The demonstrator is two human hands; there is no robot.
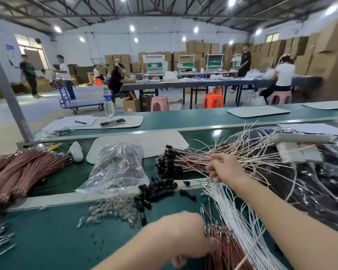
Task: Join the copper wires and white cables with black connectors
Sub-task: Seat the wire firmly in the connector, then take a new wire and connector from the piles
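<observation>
As my right grip (pixel 225 168) curls on the joined bundle (pixel 191 162), its black connectors (pixel 164 162) pointing left, my blurred left grip (pixel 183 230), hold uncertain, sits nearest the copper wires (pixel 228 250) just to its right, which run toward me.

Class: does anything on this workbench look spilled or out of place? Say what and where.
Loose black connectors lie heaped across the metal rail, and small clear parts are spilled in front of the plastic bag, uncontained.
</observation>
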